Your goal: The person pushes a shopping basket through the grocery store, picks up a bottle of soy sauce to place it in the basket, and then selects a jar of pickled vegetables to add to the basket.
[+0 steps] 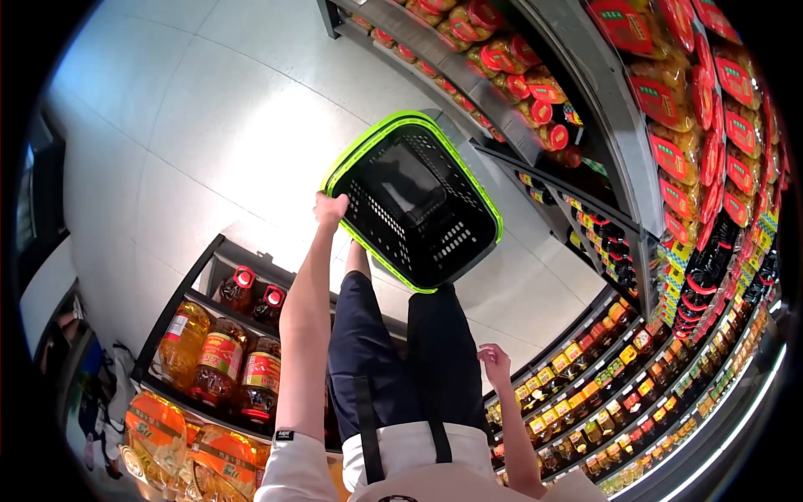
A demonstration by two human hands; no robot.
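A black shopping basket (407, 197) with a bright green rim hangs in front of my legs, its inside facing up toward me; nothing lies in it. My left hand (332, 207) is closed around the rim at its left side. Down by my right thigh, my right hand (495, 361) hangs free with its fingers loosely apart. It holds nothing and is apart from the basket. The shelf of small bottles and jars (577, 381) is what it is nearest to.
On the left stands a low rack with large oil bottles (222, 360) and orange packages (222, 456). Shelves of red-labelled bags (677, 155) rise on the right, and a rack of red-lidded goods (519, 75) stands ahead. Pale tiled floor (209, 125) runs between them.
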